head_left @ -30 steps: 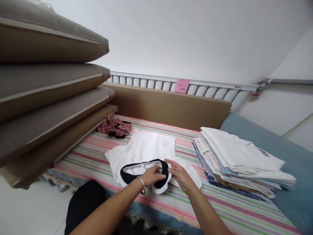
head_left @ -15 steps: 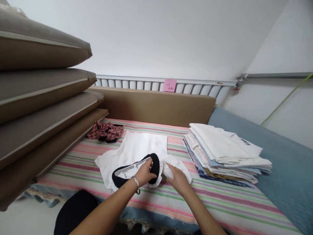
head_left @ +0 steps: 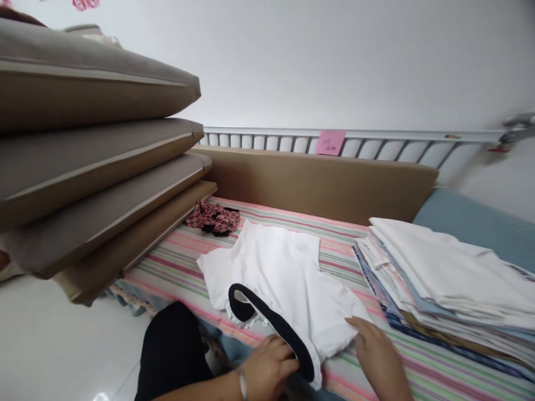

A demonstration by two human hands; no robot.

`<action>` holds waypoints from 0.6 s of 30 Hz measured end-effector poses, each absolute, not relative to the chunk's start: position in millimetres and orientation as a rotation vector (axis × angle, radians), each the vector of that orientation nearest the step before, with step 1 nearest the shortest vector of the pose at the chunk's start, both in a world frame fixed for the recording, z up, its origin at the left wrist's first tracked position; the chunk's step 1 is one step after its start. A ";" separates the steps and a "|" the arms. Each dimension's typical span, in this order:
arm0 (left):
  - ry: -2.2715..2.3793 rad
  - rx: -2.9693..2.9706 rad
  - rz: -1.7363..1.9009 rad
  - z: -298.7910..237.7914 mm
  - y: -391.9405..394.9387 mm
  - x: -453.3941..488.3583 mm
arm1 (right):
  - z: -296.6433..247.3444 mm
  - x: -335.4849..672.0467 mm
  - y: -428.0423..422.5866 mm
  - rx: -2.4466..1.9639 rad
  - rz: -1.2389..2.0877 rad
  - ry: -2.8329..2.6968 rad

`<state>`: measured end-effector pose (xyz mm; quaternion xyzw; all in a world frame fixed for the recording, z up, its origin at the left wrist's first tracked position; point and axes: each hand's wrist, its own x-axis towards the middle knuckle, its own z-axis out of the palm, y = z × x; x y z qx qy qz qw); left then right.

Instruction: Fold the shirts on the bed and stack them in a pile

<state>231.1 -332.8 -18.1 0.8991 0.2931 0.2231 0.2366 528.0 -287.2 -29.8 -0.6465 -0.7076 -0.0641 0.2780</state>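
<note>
A white short-sleeved shirt [head_left: 282, 256] with a black collar [head_left: 271, 314] lies spread on the striped sheet, collar towards me. My left hand [head_left: 270, 359], with a silver bangle at the wrist, is closed on the collar's near right part, its fingertips partly hidden behind the black band. At the right sleeve's edge my right hand [head_left: 376, 348] grips the white cloth between thumb and fingers. The collar hangs in a loose, twisted loop, with a small white label near its middle.
A stack of folded clothes [head_left: 451, 278] stands right of the shirt. Behind it, a crumpled pink floral garment [head_left: 213, 216] lies beside piled grey-brown cushions [head_left: 104, 161]. A long brown cushion [head_left: 317, 184] leans against the bed rail, which bears a pink note [head_left: 330, 142].
My left hand has come out of the neck opening and drawn the collar towards me. The collar ring has become a slanting band, and the shirt lies flatter. The view has shifted left.
</note>
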 end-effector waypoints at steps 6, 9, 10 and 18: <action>1.520 1.662 1.038 -16.8 -322.2 132.6 | -18.8 452.7 -328.8 -1.308 0.013 -1.957; 1.769 1.433 1.148 -22.0 -307.8 95.4 | -6.1 387.6 -342.1 -1.163 0.396 -2.105; 1.819 1.443 1.145 -23.6 -304.2 86.5 | -3.0 367.0 -342.9 -1.130 0.523 -2.139; 1.832 2.127 0.600 -19.5 -260.2 58.9 | 9.9 269.5 -292.0 -1.297 0.768 -2.215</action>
